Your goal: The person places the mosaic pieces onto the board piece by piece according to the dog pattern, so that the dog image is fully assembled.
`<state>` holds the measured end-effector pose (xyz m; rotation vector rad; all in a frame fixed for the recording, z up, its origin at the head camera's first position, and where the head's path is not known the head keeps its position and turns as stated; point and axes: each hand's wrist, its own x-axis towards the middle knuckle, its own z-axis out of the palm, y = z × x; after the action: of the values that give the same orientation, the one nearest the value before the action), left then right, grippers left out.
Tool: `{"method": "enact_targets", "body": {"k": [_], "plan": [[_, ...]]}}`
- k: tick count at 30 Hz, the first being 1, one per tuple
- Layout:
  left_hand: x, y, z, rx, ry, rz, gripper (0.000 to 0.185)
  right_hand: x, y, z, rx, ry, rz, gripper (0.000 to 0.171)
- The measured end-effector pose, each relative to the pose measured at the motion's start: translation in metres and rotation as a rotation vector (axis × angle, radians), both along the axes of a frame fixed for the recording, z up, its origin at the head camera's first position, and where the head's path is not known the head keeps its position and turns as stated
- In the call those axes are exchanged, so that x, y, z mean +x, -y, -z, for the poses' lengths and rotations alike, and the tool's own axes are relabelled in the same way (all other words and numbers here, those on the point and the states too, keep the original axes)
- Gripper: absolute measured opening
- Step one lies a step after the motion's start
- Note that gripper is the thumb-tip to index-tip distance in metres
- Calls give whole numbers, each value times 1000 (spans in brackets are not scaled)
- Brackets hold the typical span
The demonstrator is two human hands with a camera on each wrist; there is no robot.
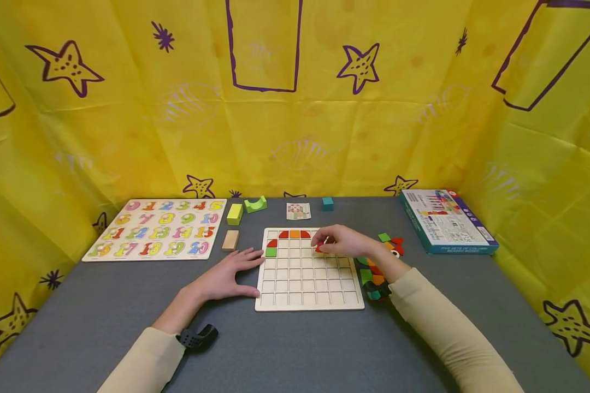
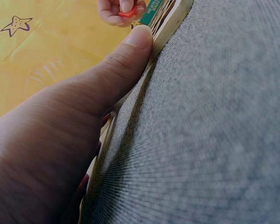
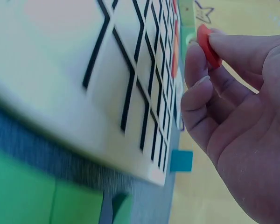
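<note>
A pale wooden grid board (image 1: 308, 284) lies on the grey table. Red, orange and green tiles (image 1: 294, 234) fill part of its top row and left column. My right hand (image 1: 330, 240) hovers over the board's upper right cells and pinches a small red tile (image 3: 207, 45) between thumb and fingertips. The same red tile (image 2: 129, 12) shows at the top of the left wrist view. My left hand (image 1: 231, 274) lies flat on the table, its thumb (image 2: 126, 60) pressed against the board's left edge (image 2: 170, 25).
A heap of coloured tiles (image 1: 376, 273) lies right of the board, under my right forearm. A number puzzle (image 1: 157, 228) sits at the left, with wooden blocks (image 1: 234, 214) beside it. A pattern card (image 1: 298, 211), a teal cube (image 1: 327, 203) and a blue box (image 1: 444, 220) stand behind.
</note>
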<state>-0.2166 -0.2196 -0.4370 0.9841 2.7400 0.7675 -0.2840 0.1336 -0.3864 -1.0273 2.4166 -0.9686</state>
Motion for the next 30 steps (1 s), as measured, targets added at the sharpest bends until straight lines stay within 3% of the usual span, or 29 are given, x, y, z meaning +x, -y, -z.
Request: {"method": "enact_targets", "body": {"k": [15, 21, 30], "plan": [[1, -2, -1, -2, 11, -3, 92, 4, 53, 8, 25, 9, -48, 8], [1, -2, -1, 7, 8, 4, 91, 6, 74, 9, 35, -45, -83, 9], [0, -1, -1, 11, -1, 10, 90, 6, 97, 12, 37, -70, -31, 5]]}}
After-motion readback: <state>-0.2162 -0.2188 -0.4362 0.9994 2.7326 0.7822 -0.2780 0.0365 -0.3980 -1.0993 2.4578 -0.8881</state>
